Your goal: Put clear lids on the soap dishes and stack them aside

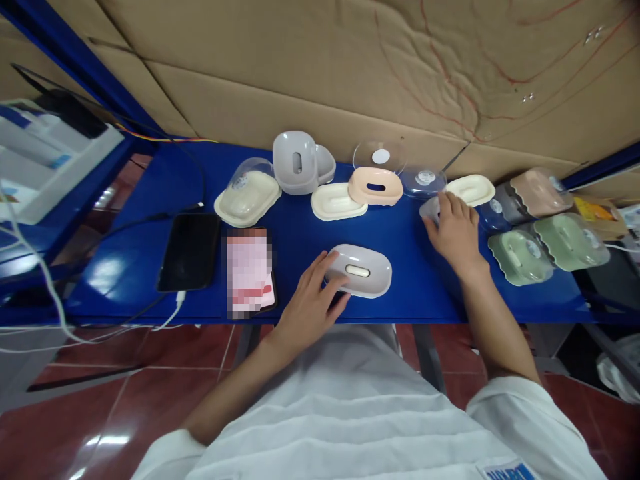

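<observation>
A pale grey soap dish (373, 275) with a slot in its middle, something cream showing through it, lies near the front edge of the blue table. My left hand (313, 297) spans its left end, fingers on the rim and top, thumb at the near side. Farther right, my right hand (454, 230) reaches over another light grey soap dish part (428, 209), fingers curled down on it; much of that part is hidden underneath. Just behind that hand are a cream dish (473, 191) and a clear lid (424, 181). A peach slotted tray (387, 192) partly overlaps a cream dish (337, 203).
Left stand a lidded cream dish (253, 197), grey dish parts (290, 167), a dark phone (190, 257) on a white cable and a lit, blurred-out phone (250, 273). Lidded green dishes (520, 257) and a peach one (537, 190) sit right. Cardboard (300, 73) backs the table.
</observation>
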The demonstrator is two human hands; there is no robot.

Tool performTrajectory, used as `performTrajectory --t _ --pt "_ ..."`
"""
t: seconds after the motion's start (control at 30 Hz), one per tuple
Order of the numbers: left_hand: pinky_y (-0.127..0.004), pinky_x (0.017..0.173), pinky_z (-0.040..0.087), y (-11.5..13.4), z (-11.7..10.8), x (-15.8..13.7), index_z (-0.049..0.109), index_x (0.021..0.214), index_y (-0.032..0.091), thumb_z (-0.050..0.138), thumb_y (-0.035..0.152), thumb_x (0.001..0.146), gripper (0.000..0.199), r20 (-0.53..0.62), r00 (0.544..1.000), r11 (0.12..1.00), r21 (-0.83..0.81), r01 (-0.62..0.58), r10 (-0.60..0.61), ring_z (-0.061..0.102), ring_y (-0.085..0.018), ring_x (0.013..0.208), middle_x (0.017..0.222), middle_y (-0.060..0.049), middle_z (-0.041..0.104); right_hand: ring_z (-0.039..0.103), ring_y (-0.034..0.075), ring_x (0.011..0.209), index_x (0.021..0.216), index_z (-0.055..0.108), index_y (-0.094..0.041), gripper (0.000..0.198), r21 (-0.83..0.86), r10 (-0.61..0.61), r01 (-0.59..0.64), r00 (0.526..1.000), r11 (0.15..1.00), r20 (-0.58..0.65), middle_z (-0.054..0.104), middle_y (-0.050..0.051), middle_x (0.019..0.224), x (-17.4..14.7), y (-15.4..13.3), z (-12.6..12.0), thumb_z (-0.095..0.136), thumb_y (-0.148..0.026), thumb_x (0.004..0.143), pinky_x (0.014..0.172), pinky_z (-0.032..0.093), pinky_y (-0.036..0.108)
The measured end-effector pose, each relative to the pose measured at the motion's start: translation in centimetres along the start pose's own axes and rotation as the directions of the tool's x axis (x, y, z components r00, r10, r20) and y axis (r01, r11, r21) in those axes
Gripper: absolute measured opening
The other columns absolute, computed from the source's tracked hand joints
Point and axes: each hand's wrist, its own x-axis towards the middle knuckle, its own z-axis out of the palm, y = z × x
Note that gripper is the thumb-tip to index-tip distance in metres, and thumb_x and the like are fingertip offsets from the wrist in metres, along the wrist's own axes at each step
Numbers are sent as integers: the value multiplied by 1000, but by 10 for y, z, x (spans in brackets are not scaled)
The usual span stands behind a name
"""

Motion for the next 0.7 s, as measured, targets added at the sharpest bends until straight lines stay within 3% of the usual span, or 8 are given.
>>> performTrajectory --t 0.1,0.23,0.33,0.43,0.57,0.7 --pt "-56 127 45 -2 -1 0 63 126 20 61 24 107 19 21 1000 1000 9 -14 13 40 -35 160 161 -14 52 32 41 160 169 30 -11 71 41 -62 61 998 997 25 35 24 173 41 -4 4 45 -39 106 127 24 71" --pt "-57 127 46 -3 -2 0 62 131 20 57 22 108 23 51 999 1000 8 -17 16 38 -36 161 160 -13 54 42 44 153 165 42 -16 70 103 -25 13 993 995 112 47 24 164 77 7 15 57 -42 102 124 25 76" --pt "-57 128 45 -3 -3 0 62 133 20 57 19 108 26 29 999 1000 -20 -17 18 37 -35 161 160 -14 53 41 46 154 163 49 -24 73 166 -3 -17 993 986 118 40 22 169 80 16 20 67 -51 97 121 30 78" --pt "-57 128 44 -4 -3 0 62 133 22 59 19 107 26 4 1000 999 -45 -15 15 37 -34 161 159 -14 53 36 46 159 164 48 -24 77 236 -49 14 988 972 146 37 19 173 79 25 24 71 -49 95 123 33 75" --pt "-57 128 44 -5 -2 0 62 132 22 60 19 107 25 -8 1000 998 -64 -20 19 37 -34 160 158 -14 53 56 36 147 152 64 -17 60 368 -93 68 994 927 50 59 17 158 83 36 18 68 -45 99 125 44 54" --pt "-58 128 44 -5 -2 0 61 133 23 62 19 106 27 -24 1000 996 -86 -6 4 40 -34 159 155 -13 55 65 31 138 145 69 -18 52 390 -71 108 992 914 -106 69 14 147 63 29 -16 60 -51 106 122 48 48"
